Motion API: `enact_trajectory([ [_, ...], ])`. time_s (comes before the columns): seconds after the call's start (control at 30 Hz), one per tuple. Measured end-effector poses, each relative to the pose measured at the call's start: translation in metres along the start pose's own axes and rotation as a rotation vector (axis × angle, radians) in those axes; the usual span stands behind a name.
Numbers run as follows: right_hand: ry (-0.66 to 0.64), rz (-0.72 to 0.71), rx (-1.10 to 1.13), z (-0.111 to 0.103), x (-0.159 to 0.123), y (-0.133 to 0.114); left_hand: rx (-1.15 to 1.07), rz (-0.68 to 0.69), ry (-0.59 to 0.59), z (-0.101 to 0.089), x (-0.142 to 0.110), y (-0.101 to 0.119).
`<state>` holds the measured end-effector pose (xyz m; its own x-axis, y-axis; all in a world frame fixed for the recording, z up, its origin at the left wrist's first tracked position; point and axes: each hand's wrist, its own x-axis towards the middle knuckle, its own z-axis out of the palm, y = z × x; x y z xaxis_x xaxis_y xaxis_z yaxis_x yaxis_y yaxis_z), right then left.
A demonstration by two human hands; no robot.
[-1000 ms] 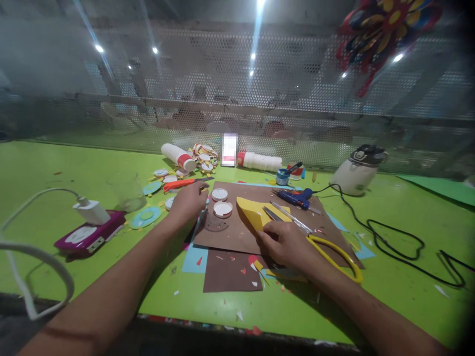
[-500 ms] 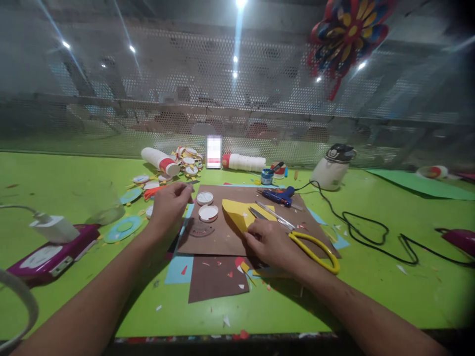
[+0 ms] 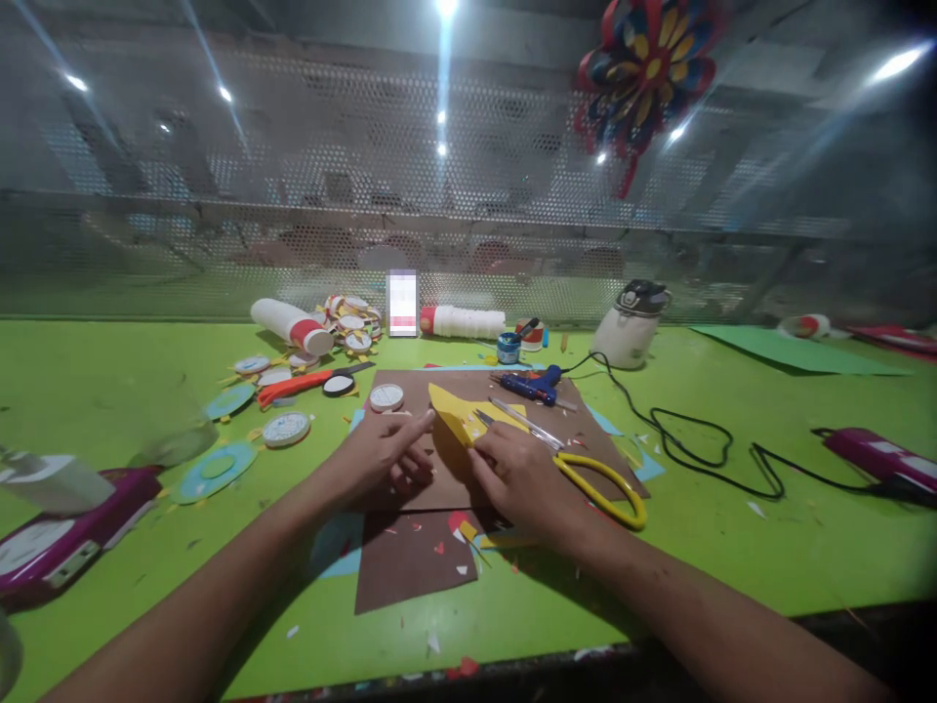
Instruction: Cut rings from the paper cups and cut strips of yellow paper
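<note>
My left hand (image 3: 387, 454) hovers over the brown sheet (image 3: 454, 488), fingers apart and stretched toward the yellow paper; I see nothing in it. My right hand (image 3: 516, 474) is closed on the lower edge of the folded yellow paper (image 3: 454, 415). The yellow-handled scissors (image 3: 604, 488) lie partly under that hand, their blades pointing up-left across the paper. Beside them rests a clear pen (image 3: 527, 422). One round white lid (image 3: 387, 397) lies just beyond my left hand, which covers the place of the second lid.
A blue glue gun (image 3: 538, 384) lies at the sheet's far right, its black cord running right. Behind are a paint jar (image 3: 509, 348), stacked paper cups (image 3: 465, 321) and a jug (image 3: 630, 327). An orange cutter (image 3: 304, 384), round pieces (image 3: 216, 471) and a power strip (image 3: 80, 532) lie left.
My left hand has moved right and nearer, from beside the cutter to over the brown sheet. My right hand stays at the yellow paper. The view has turned slightly right.
</note>
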<state>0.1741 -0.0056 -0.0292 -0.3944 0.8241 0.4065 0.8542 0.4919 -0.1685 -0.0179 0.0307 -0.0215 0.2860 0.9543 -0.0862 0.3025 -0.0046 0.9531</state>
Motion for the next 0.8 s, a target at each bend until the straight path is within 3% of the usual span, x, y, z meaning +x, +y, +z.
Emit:
enact_trajectory([
  [0.2,-0.064,-0.116,-0.016,0.015,-0.005,-0.01,-0.266,-0.178,-0.204,0.016,0.005,-0.007],
  [0.33,-0.14,-0.129,0.006,-0.003,0.0,-0.004,-0.266,-0.193,-0.18,0.017,0.005,-0.01],
  [0.53,-0.24,-0.008,-0.08,-0.059,-0.012,0.042,-0.288,-0.232,-0.138,0.015,0.002,-0.007],
  [0.63,-0.317,-0.005,-0.119,-0.061,-0.036,0.054,-0.292,-0.244,-0.124,0.015,0.0,-0.003],
  [0.8,-0.332,0.08,-0.12,-0.046,-0.061,0.059,-0.295,-0.257,-0.1,0.015,-0.003,0.001],
])
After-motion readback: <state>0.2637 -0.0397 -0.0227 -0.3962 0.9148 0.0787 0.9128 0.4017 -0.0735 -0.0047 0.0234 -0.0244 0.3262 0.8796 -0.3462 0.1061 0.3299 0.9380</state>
